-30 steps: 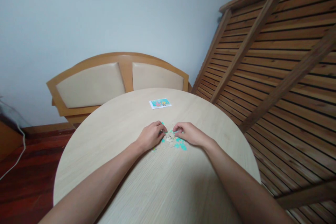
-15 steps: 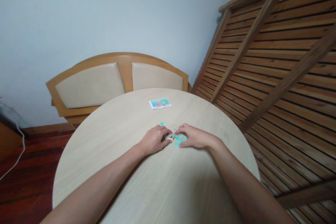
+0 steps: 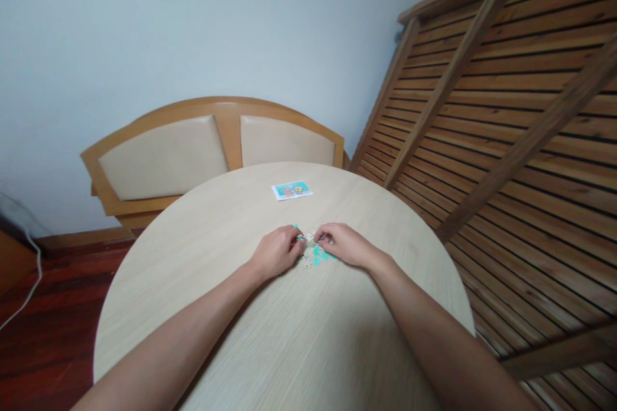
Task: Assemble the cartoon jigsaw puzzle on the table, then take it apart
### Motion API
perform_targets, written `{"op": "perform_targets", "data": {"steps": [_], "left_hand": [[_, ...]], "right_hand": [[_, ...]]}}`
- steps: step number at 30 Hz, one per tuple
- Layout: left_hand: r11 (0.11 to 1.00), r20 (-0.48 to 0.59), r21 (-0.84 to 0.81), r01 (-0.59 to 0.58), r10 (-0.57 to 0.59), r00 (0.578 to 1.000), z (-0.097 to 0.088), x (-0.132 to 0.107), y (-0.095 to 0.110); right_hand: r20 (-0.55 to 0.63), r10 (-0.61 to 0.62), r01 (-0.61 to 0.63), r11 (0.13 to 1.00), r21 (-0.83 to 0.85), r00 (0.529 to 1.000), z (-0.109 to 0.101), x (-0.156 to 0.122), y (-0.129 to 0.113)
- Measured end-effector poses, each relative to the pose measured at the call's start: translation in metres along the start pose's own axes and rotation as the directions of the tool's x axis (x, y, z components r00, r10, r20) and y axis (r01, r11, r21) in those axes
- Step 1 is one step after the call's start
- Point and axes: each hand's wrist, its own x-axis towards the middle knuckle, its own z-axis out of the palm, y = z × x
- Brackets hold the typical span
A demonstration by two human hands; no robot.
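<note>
A small heap of jigsaw pieces [image 3: 315, 254], teal and pale cream, lies near the middle of a round light-wood table [image 3: 231, 231]. My left hand [image 3: 277, 250] rests at the heap's left side with its fingers curled onto the pieces. My right hand [image 3: 343, 245] sits at the heap's right side, fingers curled and pinched over the pieces. The fingertips of both hands nearly meet above the heap. What each hand grips is too small to make out.
A small picture card [image 3: 292, 190] with a teal image lies farther back on the table. Behind the table stands a curved wooden bench back [image 3: 212, 148] with cream cushions. A slatted wooden frame [image 3: 506, 103] leans at the right. A cable [image 3: 24, 295] runs over the dark floor at the left.
Both hands have drawn together over the pieces and gathered them into a tighter heap; they slid slightly back from the half-second-ago position. The card has not moved.
</note>
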Motion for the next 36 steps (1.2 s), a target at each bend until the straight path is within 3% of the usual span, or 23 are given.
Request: {"op": "perform_targets", "data": {"steps": [4, 9, 16, 21, 26, 33, 36], "left_hand": [[1.000, 0.003, 0.004, 0.023, -0.023, 1.000, -0.002, 0.001, -0.001], [0.999, 0.023, 0.007, 0.050, -0.050, 0.999, -0.006, 0.001, -0.001], [0.999, -0.014, -0.033, 0.029, -0.029, 0.999, -0.004, 0.001, -0.008], [0.999, 0.003, -0.004, -0.050, 0.050, 0.999, -0.002, -0.001, -0.009], [0.997, 0.036, 0.015, -0.076, 0.075, 0.997, 0.000, 0.000, -0.007], [1.000, -0.012, 0.013, 0.011, -0.011, 1.000, -0.004, 0.000, -0.010], [0.991, -0.018, -0.046, -0.128, 0.127, 0.992, -0.003, -0.002, -0.007]], "right_hand": [[-0.020, -0.060, 0.060, 0.998, 0.031, 0.998, -0.001, -0.002, -0.004], [0.028, -0.186, 0.187, 0.980, -0.067, 0.982, -0.004, -0.003, -0.006], [-0.015, -0.158, 0.155, 0.981, -0.117, 0.987, 0.012, 0.000, -0.002], [-0.043, -0.165, 0.158, 0.977, -0.146, 0.985, 0.021, 0.004, -0.007], [-0.067, -0.098, 0.089, 0.987, -0.131, 0.993, 0.015, 0.008, -0.008], [-0.069, 0.066, -0.072, 0.993, -0.096, 0.995, -0.018, -0.009, 0.004], [0.040, 0.138, -0.132, 0.983, -0.128, 0.990, -0.025, -0.016, 0.007]]}}
